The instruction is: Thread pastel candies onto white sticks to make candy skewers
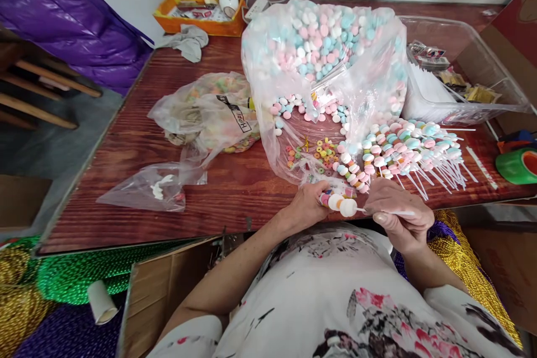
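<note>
My left hand [308, 206] is closed around a short row of round candies [346, 207] at the table's front edge. Those candies, white at the near end, are threaded on a thin white stick [403, 213]. The stick's other end is pinched in my right hand [398, 215], whose fingers are closed. Just beyond lies a pile of finished-looking candy sticks [413, 145] in pink, blue and white, their white ends fanned toward me. Small ring candies [325, 151] and loose pastel candies [289, 106] spill at the mouth of a large clear bag [377, 72].
A second bag of ring candies [229, 114] and a small clear bag [146, 187] lie on the left. A clear plastic bin [470, 106], green tape roll [518, 166] and orange tray [201, 25] stand around the table. Bead strands [84, 277] hang or lie below.
</note>
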`<state>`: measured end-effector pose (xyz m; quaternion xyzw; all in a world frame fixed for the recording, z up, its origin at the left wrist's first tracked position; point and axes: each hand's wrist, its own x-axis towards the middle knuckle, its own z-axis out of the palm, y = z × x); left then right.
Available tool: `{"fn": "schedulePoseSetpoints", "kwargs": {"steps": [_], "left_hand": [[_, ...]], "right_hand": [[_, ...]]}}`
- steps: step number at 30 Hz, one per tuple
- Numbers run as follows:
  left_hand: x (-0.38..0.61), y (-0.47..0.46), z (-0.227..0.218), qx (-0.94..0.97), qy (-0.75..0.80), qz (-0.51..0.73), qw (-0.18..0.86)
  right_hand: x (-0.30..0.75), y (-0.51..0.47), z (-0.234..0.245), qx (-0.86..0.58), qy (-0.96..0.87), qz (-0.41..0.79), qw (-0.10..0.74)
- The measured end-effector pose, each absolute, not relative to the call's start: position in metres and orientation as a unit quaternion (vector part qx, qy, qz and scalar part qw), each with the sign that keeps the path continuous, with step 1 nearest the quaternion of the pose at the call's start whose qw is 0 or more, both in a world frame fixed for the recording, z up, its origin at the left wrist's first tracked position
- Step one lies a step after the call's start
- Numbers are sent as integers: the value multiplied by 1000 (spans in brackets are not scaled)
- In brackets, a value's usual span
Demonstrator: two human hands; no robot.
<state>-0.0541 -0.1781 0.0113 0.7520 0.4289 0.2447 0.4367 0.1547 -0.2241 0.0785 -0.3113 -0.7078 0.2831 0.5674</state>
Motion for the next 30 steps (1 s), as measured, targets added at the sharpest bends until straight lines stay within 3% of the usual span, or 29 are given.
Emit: {"fn": "schedulePoseSetpoints", "kwargs": {"steps": [12,22,25,30], "left_hand": [[-51,-186,14,719,423,249,492],[-47,-190,14,799,422,218,369],[-47,-191,17,763,395,225,460],[-42,-189,23,648,352,212,642]], "right_hand": [[163,-215,62,-317,-747,292,506],[145,-197,48,-436,-544,367,616],[148,-188,48,-406,-576,372,605],[148,-181,49,-320,-665,445,507]]}}
